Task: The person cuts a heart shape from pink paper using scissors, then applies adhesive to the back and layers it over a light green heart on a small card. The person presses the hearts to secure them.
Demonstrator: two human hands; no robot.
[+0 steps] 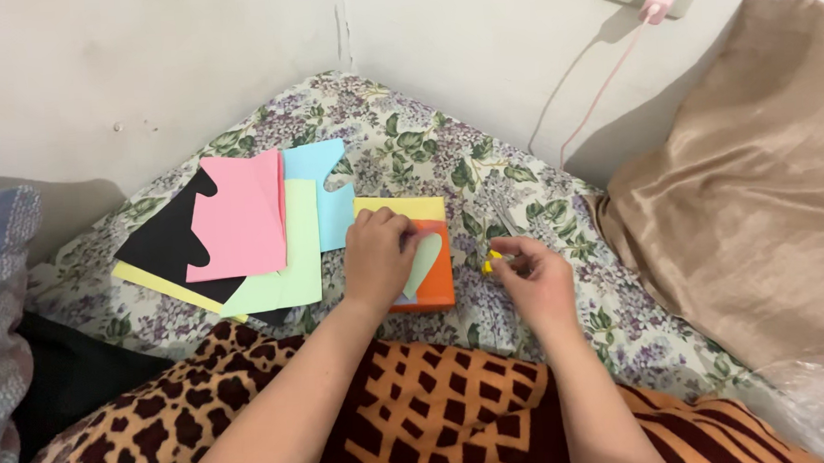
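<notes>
Orange paper (430,276), pale green cutout (423,259) on top

There is a single view, from a camera worn on the person's head. It looks steeply down and forward over the forearms toward a bed covered in a floral-patterned sheet (522,188), facing the corner where two white plaster walls (141,77) meet. It sits close, at arm's reach of the bedding. With no second view, no part of the scene is shared.
</notes>
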